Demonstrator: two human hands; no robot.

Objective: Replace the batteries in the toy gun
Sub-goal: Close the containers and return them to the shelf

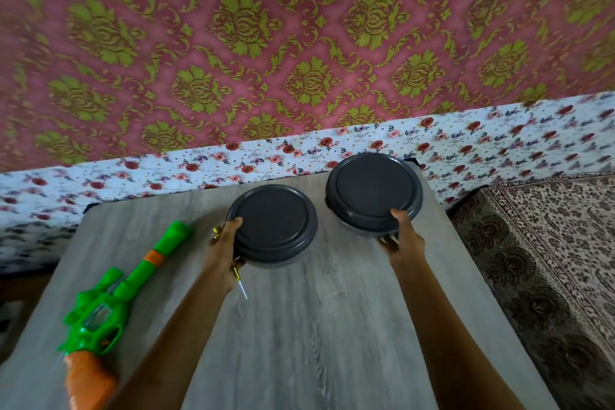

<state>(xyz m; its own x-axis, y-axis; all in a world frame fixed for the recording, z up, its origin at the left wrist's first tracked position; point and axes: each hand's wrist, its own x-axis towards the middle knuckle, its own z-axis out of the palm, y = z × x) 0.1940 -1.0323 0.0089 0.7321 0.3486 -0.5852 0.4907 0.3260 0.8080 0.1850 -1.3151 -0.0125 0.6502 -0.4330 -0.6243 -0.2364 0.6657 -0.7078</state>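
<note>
Left hand [223, 255] grips one lidded grey bowl [273, 226], right hand [401, 236] grips other bowl [374, 191]. Set both down gently, clear of screwdriver [240, 280] and toy gun [109, 296].

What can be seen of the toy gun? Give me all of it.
The toy gun looks like glossy plastic: bright green body and long barrel, an orange band partway along the barrel, an orange grip at the near end, a clear window in the body. It lies flat on the left of the table, barrel pointing away and to the right. Neither hand touches it.
</note>
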